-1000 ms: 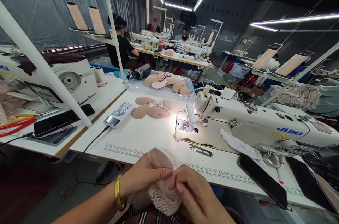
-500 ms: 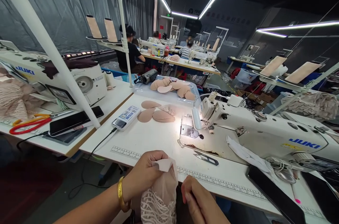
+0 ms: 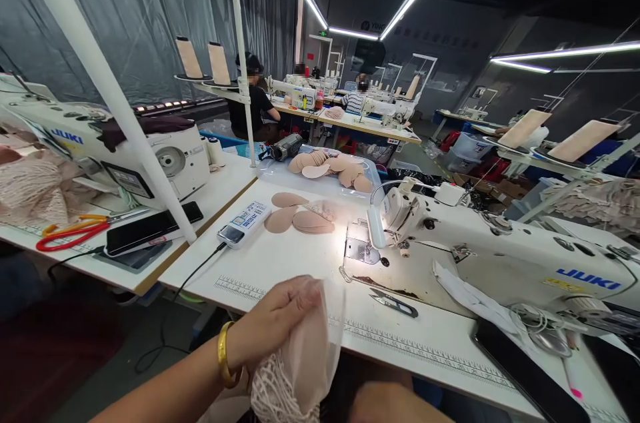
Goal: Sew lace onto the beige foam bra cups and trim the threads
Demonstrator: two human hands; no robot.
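My left hand (image 3: pixel 287 313), with a gold bangle on the wrist, is closed on a piece of sheer pale fabric (image 3: pixel 313 363). The fabric hangs over the table's front edge, and its lower part is a ribbed, lacy mesh. To the right of it, at the bottom of the view, my right hand (image 3: pixel 395 403) is blurred and partly cut off, so its fingers do not show clearly. Thread snips (image 3: pixel 394 304) lie on the table above that hand. Beige teardrop-shaped pads (image 3: pixel 300 216) lie on the table beyond my left hand.
A lit sewing machine (image 3: pixel 470 230) stands at the right. A white power bank (image 3: pixel 243 223) with a cable lies left of the pads. More pads rest on a clear plastic bag (image 3: pixel 280 175). A black phone (image 3: pixel 515 360) lies at right. Red-handled scissors (image 3: pixel 75 234) lie on the left table.
My right hand has dropped lower and blurred, away from the fabric. My left hand still holds the fabric, which now spreads wider to the right. The view has shifted slightly.
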